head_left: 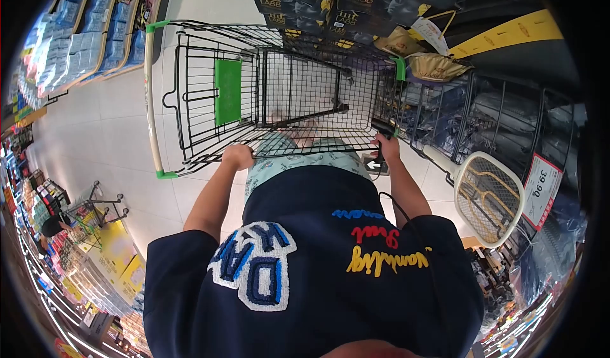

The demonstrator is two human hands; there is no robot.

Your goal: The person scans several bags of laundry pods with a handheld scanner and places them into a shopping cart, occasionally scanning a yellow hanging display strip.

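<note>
A black wire shopping cart [251, 143] with green corner pieces stands sideways across my front, its pale push bar [150, 97] at the left. My left hand [238, 158] is closed at the cart's near side rim, by the push-bar end. My right hand [387, 149] is closed near the cart's far right corner, its fingers wrapped round a small black object; I cannot tell what it is. A thin black cable [406, 212] runs over my shirt near that arm. A green panel [229, 92] sits on the cart's inner gate. Floor and my feet show through the mesh.
At the right a white racket-shaped swatter [490, 199] hangs beside a price sign [543, 189] and a wire rack of bagged goods [502, 113]. Black packages [362, 2] are stacked beyond the cart. Shelves of blue packs [73, 46] stand upper left; another cart [98, 208] is lower left.
</note>
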